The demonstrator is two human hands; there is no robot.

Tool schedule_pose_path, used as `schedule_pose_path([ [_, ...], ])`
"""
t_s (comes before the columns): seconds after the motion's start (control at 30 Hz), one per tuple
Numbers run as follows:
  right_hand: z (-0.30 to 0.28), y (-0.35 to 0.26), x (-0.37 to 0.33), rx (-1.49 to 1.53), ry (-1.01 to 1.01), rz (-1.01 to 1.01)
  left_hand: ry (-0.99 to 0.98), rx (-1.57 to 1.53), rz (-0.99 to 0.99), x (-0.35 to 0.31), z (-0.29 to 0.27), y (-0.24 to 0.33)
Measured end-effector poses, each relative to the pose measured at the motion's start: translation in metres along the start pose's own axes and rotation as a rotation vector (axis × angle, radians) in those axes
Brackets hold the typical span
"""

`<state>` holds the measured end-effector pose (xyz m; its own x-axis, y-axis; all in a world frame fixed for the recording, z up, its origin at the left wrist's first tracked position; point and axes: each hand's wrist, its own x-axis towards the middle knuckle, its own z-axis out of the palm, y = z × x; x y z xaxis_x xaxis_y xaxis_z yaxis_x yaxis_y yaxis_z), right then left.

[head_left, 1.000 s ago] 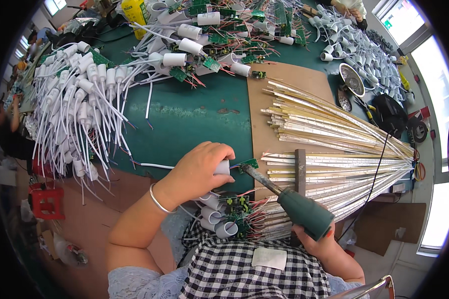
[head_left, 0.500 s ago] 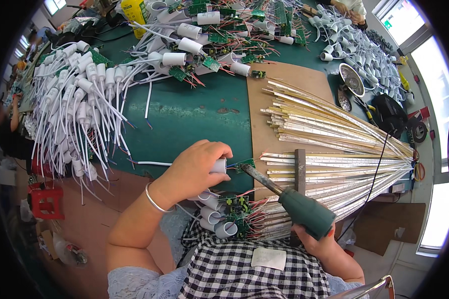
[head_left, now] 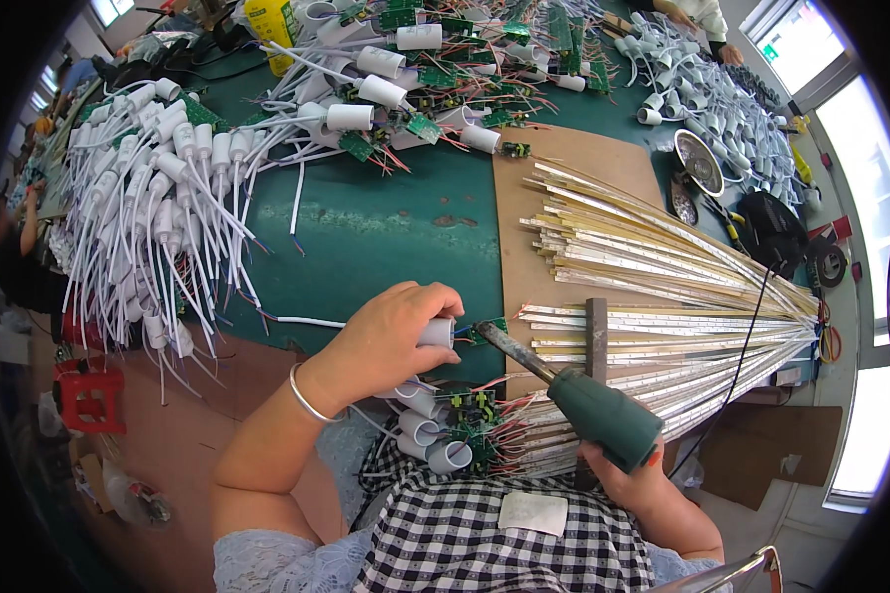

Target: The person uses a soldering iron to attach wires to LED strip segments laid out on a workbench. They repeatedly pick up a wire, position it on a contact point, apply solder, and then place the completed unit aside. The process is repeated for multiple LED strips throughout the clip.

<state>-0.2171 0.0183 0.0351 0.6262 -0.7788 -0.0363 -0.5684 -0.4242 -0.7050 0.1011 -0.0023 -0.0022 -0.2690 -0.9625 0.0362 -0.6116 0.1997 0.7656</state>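
My left hand [head_left: 391, 331] is closed round a white plastic cap [head_left: 438, 333] with a white cable trailing to its left. Thin wires run from the cap's open end to a small green circuit board [head_left: 491, 329]. In my right hand [head_left: 623, 476] is a soldering iron [head_left: 603, 417] with a thick green handle, gripped near its rear end. Its dark tip lies over the circuit board, beside the wires; whether it touches them I cannot tell. White-and-yellow LED strips [head_left: 643, 318] fan out to the right of the board, under a metal bar [head_left: 596, 341].
More caps with wired boards [head_left: 449, 455] lie close to my apron. Large piles of white caps with cables [head_left: 158, 188] cover the far left and back. A metal bowl [head_left: 699, 163], pliers [head_left: 730, 225] and black tape [head_left: 829, 264] lie at right. Another person's hand [head_left: 730, 54] shows at the far right.
The soldering iron has shifted very slightly up and left, its tip still over the board. My left hand and the cap have moved barely to the right.
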Motion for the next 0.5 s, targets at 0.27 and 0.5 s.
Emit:
schedule_pose_path([
  [0.27,0.001,0.001,0.002,-0.002,-0.005,-0.009,0.007,0.003,-0.002,-0.001,0.000,0.000],
  [0.5,0.004,0.001,0.002,0.029,0.009,0.027,0.032,0.010,0.039,-0.004,-0.010,0.004],
])
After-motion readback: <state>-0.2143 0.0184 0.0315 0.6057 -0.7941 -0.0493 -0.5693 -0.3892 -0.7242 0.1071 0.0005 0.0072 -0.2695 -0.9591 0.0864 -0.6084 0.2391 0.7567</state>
